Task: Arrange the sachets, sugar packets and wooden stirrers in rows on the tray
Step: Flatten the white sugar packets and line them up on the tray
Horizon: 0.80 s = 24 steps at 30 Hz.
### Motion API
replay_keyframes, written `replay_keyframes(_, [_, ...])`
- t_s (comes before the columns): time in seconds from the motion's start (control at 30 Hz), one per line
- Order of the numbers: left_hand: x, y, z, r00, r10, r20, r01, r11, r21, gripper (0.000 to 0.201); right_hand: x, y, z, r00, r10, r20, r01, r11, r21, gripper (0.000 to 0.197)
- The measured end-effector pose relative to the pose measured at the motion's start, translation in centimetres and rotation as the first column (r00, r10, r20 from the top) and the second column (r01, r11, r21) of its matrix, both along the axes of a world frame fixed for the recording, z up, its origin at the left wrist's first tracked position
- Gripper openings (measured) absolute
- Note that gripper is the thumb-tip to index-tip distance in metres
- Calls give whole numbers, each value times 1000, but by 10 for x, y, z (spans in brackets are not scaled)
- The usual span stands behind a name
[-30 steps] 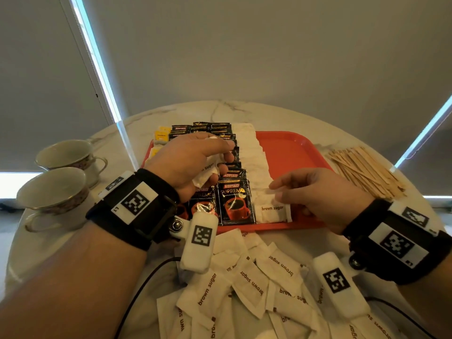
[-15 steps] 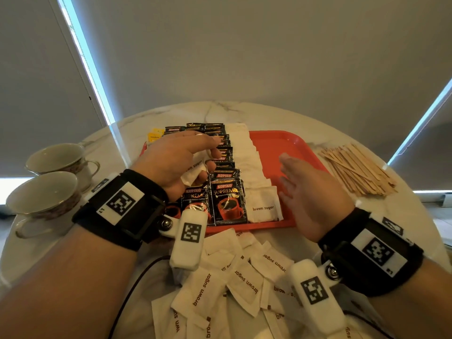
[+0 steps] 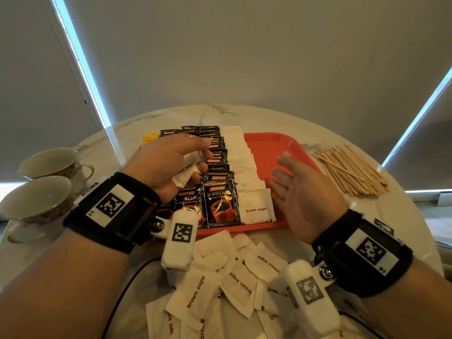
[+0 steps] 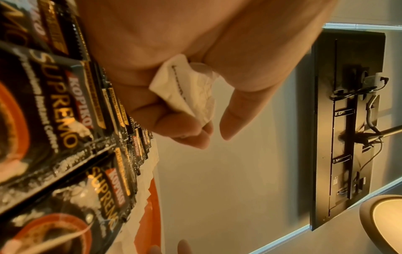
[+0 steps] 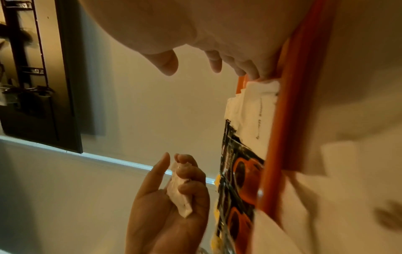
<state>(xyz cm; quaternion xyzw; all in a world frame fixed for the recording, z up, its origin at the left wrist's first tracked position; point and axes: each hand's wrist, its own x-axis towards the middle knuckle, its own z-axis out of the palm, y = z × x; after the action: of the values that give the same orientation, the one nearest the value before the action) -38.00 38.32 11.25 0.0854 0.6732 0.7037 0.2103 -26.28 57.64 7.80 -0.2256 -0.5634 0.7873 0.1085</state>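
A red tray (image 3: 274,143) holds rows of black coffee sachets (image 3: 221,204) and a row of white brown sugar packets (image 3: 255,206). My left hand (image 3: 176,165) hovers over the sachets and grips a bunch of sugar packets (image 3: 186,172) in its curled fingers, also seen in the left wrist view (image 4: 187,89) and the right wrist view (image 5: 178,194). My right hand (image 3: 300,189) is lifted over the tray's near right part, palm turned left, fingers straight and empty. Wooden stirrers (image 3: 349,170) lie in a pile on the table right of the tray.
Loose brown sugar packets (image 3: 220,285) are heaped on the marble table (image 3: 269,116) in front of the tray. Two teacups (image 3: 39,194) stand at the left. Yellow sachets (image 3: 150,137) peek out at the tray's far left corner.
My right hand has let go of the nearest sugar packet in the row and lifted off it, fingers spreading. My left hand stays over the sachets with its packets.
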Motion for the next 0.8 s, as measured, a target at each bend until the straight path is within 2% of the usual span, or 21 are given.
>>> replay_keyframes(0.1, [0,-1,0,1000,8,7,-8,1000,10,12,-14,7,8,1000,-11,13,11,1000,-12,69])
replay_keyframes(0.4, [-3,-2,0,998,34,44,-37,998,59,8,-64,23,17,992,104,66,-99,991,-86,66])
replay_keyframes(0.6, [-10,-4,-2,988,98,121,-111,988,111,7,-78,28,15,990,100,102,-95,994,-48,67])
replay_keyframes(0.8, [-14,-4,-3,975,144,171,-173,970,170,28,-99,32,24,989,97,114,-89,994,-69,66])
